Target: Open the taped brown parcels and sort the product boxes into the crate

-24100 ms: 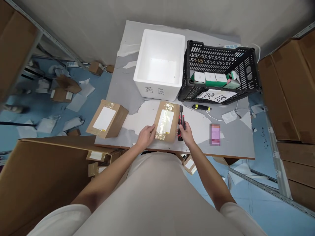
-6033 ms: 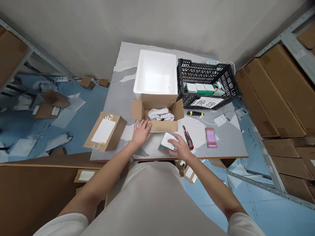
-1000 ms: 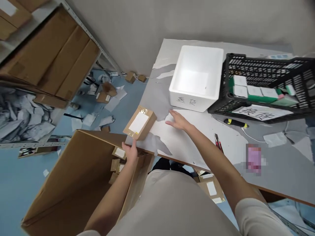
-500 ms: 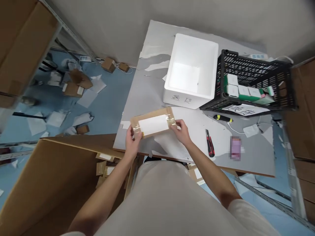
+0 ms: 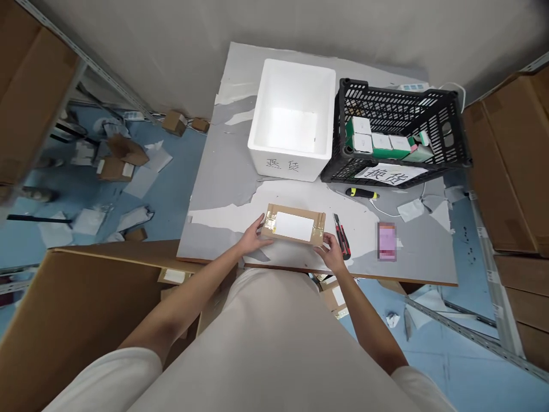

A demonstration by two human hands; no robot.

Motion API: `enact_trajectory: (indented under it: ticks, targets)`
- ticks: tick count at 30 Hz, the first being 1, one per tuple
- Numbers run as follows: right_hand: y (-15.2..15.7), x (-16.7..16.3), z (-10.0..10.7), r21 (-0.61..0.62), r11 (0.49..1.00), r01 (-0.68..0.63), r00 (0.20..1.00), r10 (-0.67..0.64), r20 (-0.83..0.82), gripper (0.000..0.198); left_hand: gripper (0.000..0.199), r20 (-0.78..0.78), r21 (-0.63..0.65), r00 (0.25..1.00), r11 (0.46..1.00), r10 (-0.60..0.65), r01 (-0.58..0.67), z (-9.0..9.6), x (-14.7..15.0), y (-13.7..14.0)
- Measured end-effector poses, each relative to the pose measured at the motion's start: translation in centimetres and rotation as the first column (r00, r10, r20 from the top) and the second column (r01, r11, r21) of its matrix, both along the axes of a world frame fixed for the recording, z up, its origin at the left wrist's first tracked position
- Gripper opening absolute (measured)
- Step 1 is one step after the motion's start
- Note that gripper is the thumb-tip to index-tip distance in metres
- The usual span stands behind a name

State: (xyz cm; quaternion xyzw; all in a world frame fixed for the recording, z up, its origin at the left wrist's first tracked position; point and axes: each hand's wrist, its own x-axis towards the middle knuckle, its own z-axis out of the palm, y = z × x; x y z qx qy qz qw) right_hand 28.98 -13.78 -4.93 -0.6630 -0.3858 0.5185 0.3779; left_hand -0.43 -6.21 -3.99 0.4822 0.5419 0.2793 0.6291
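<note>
A small cardboard box (image 5: 294, 225) with a white label and clear tape at both ends is at the front of the table. My left hand (image 5: 254, 237) holds its left end, fingers at the far side and thumb near the front edge. At its near right corner, my right hand (image 5: 331, 253) grips it with bent fingers. Just right of that hand lies a red and black utility knife (image 5: 342, 237), blade showing. Whether the box's underside touches the table is hard to see.
Behind stand a white foam box (image 5: 289, 163) and a black crate (image 5: 394, 171) holding small cartons. A yellow-black tool (image 5: 361, 193) and a blurred pink item (image 5: 387, 242) lie right on the table (image 5: 214, 171). A large open carton (image 5: 107, 286) stands at left.
The cardboard box has moved right and closer to the utility knife, both hands with it, and its tilt has changed. The camera view has shifted too.
</note>
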Motion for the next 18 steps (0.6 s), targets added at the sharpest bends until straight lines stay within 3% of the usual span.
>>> enact_trajectory:
  ticks: [5,9,14,18]
  targets:
    - [1.0,0.2,-1.6,-0.027,0.993,-0.116,0.993,0.116,-0.013,0.066,0.084,-0.030,0.019,0.999,1.000,-0.021,0.021,-1.9,0.0,-0.4]
    - [1.1,0.4,-1.2,0.007,0.991,-0.136,0.990,0.136,0.048,0.061,0.077,-0.098,0.084,0.994,0.995,-0.049,0.057,-1.6,-0.1,-0.4]
    - [1.6,0.6,0.7,0.023,0.987,-0.157,0.937,0.142,0.318,0.049,0.055,-0.361,0.194,0.933,0.978,0.004,0.071,0.0,0.0,0.4]
    - [2.6,-0.3,0.6,-0.064,0.987,-0.146,0.867,0.159,0.473,0.056,0.054,-0.472,0.128,0.880,0.984,-0.051,0.125,-0.7,0.9,0.9]
